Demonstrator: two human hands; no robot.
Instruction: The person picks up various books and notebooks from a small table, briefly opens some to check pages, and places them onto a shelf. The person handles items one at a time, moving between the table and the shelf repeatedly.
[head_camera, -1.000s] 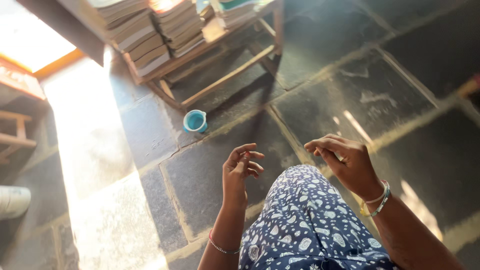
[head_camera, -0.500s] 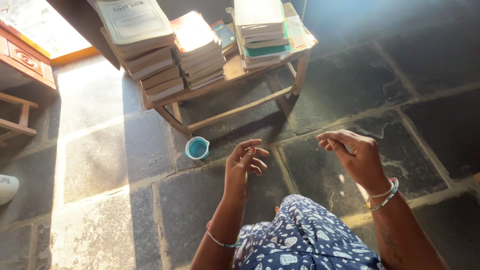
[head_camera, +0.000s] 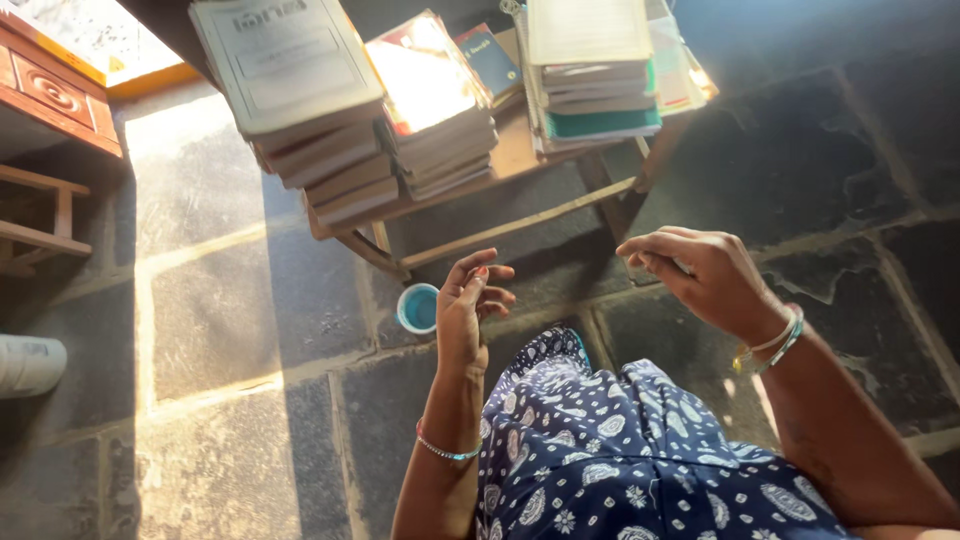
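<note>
Head view, cup (head_camera: 418, 307): small, round, blue, upright, mouth up, beside low wooden table (head_camera: 500, 160).
Left hand (head_camera: 466, 305): loosely curled, empty, just beside cup.
Right hand (head_camera: 700, 275): fingertips pinched; contents cannot tell.

left hand (head_camera: 468, 305) raised, right hand (head_camera: 700, 275) curled

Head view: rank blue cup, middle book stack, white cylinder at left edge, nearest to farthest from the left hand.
From the left hand:
1. Blue cup, on the floor right beside the hand, to its left.
2. Middle book stack, on the wooden bench above the hand.
3. White cylinder, lying at the far left edge of the floor.
</note>
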